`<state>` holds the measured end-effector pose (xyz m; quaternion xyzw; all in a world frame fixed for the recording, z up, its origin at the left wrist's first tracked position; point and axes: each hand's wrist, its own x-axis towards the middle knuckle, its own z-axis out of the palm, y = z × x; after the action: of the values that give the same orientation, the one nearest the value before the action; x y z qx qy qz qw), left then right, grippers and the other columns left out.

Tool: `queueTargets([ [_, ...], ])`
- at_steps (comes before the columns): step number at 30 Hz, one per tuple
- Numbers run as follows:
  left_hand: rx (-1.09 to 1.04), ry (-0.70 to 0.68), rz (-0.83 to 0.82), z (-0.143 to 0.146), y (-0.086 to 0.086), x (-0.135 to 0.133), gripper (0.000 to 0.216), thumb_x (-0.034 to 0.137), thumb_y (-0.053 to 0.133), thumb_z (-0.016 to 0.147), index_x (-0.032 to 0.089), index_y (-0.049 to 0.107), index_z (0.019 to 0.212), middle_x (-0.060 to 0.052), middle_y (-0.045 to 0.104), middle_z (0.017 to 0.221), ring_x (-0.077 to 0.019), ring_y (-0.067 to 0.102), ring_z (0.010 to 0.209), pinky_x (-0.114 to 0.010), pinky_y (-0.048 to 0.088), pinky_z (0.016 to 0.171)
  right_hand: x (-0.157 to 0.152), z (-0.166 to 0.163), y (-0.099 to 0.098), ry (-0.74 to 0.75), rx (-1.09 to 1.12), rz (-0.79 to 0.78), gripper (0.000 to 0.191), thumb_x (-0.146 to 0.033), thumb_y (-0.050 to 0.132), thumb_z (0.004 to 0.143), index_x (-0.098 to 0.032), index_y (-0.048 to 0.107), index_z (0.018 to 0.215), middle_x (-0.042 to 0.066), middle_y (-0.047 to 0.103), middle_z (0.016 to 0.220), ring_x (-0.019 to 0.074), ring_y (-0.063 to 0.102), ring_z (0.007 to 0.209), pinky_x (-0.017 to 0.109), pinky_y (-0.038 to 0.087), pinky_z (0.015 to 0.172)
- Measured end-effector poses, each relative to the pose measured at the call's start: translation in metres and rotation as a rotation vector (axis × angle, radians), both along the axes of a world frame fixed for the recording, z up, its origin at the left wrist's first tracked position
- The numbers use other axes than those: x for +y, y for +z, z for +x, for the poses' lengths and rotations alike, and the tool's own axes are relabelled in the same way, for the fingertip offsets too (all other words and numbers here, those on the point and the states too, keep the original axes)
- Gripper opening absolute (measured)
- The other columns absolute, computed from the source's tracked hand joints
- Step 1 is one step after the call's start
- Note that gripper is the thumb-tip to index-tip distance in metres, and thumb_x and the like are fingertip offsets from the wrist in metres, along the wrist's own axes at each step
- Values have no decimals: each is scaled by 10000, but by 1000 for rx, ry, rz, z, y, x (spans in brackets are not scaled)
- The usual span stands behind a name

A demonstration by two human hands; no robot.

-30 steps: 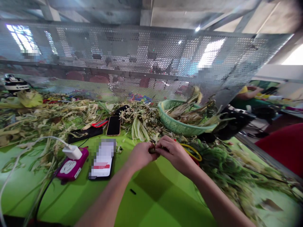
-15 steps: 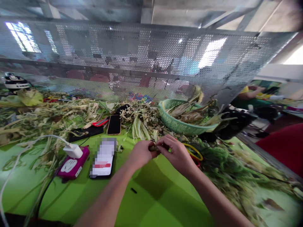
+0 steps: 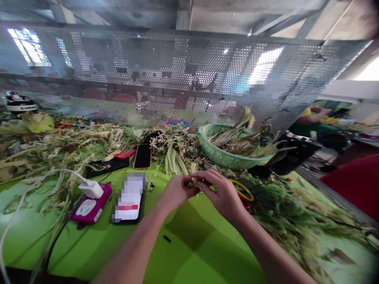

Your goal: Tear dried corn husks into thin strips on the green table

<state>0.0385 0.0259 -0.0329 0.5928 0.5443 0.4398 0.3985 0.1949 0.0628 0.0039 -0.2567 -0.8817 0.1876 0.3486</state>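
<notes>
Over the green table (image 3: 189, 262), both my hands meet at a small yellowish-brown piece (image 3: 192, 183) that looks like rolled or knotted husk. My left hand (image 3: 175, 194) is closed round its lower side. From the right, my right hand (image 3: 217, 190) pinches it with thumb and fingers. Much of the piece is hidden by the fingers, so its exact shape cannot be made out. Pale corn husks (image 3: 175, 158) lie just beyond my hands. A short black stick-like bit (image 3: 167, 238) rests on the table nearer to me.
Left of my hands lie a lit phone (image 3: 130, 199), a purple power strip (image 3: 91, 207) with a white charger, and a dark phone (image 3: 143, 156). A green basket (image 3: 219, 154) holds dry husks. Green fibres (image 3: 272, 197) heap at right. Behind stands a perforated metal screen (image 3: 166, 55).
My right hand's fingers have shifted slightly across the held piece, and a paler part of it now shows between the hands. The left hand stays almost in place.
</notes>
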Motion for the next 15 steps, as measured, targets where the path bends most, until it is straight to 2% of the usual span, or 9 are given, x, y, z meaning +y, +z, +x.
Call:
queueTargets([
  [3,53,-9,25,0,-1,0,230,351,610,690,124,644,707,32,463,593,-101,406,581,-217,326,556,-3,0,0,-41,-20,20,231,-116,544,813,-232,659,975,43,680,912,184,631,839,290,487,765],
  [7,128,3,34,0,-5,2,220,337,597,687,124,635,646,37,415,558,-99,384,562,-220,290,532,-5,-1,0,-17,-20,-22,177,-142,564,808,-234,674,910,36,691,883,185,633,816,305,493,758],
  [11,-31,21,-54,1,-3,2,255,376,627,672,124,637,710,35,455,586,-98,394,569,-223,312,552,0,2,1,-52,77,-72,192,-189,582,806,-218,663,977,57,661,932,159,603,736,285,494,698],
  [15,-69,41,-106,1,2,0,261,385,642,668,129,621,719,32,484,603,-89,389,552,-224,283,534,10,6,-3,-138,109,-145,118,-221,597,801,-191,670,889,45,659,860,153,597,710,275,479,678],
])
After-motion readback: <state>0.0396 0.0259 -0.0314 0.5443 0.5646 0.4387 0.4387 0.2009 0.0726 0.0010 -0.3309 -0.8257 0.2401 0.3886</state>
